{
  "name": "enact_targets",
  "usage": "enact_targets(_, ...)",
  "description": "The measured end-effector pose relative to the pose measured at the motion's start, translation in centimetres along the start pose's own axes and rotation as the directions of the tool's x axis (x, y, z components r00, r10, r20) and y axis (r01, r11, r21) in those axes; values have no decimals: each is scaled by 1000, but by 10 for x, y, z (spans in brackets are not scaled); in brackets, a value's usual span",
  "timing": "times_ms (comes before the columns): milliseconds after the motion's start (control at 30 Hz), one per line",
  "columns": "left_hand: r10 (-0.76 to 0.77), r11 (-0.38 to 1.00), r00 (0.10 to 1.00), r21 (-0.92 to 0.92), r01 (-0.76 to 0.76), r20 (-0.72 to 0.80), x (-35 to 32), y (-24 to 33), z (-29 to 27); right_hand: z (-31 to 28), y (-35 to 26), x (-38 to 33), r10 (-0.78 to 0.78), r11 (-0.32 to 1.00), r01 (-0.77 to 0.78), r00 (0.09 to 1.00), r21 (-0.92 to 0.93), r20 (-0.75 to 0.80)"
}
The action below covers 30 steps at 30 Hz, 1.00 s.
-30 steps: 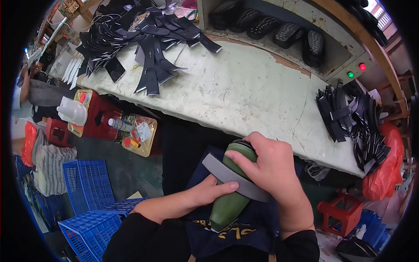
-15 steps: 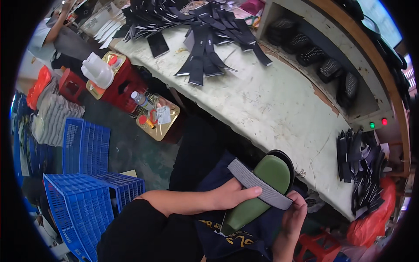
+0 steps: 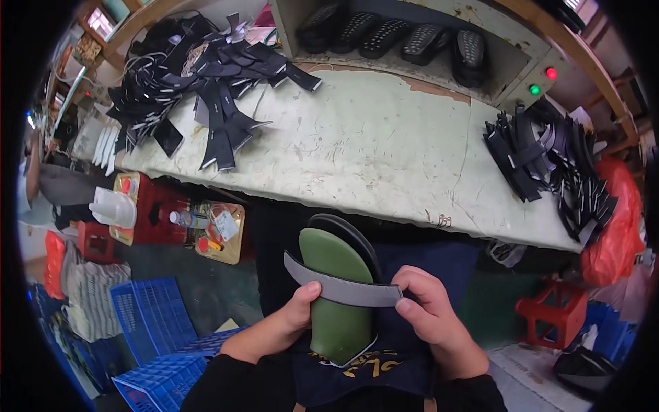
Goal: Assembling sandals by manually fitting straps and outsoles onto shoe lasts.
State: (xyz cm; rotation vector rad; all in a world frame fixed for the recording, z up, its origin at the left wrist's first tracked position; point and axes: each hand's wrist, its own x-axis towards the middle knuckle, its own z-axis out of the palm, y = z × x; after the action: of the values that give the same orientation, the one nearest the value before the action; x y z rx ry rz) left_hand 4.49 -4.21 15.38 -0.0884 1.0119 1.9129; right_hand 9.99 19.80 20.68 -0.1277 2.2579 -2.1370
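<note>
Between the hands, the grey strap (image 3: pixel 350 291) spans left to right across the green shoe form (image 3: pixel 334 255), whose length points toward the counter (image 3: pixel 384 141), the right hand (image 3: pixel 431 312) pinching the strap's right end, the left hand (image 3: pixel 291 314) apparently thumbing it down, fingers mostly hidden.

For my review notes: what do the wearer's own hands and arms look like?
The left hand and right hand are ungloved, with no ring or watch visible. Plain black fabric sleeves cover the arms, ending partway along the forearms.
</note>
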Motion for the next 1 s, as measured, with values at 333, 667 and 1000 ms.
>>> enact_targets(333,235,884,873,-467,-9,428,39,-28,1,30,-18,7,-235,967,246,963,-69,133)
enact_targets(667,15,894,897,-408,186,442,30,-17,13,29,-32,12,-191,981,193,964,6,183)
enact_targets(1000,180,897,856,-438,60,485,46,-40,3,25,-29,9,-58,996,42,979,85,195)
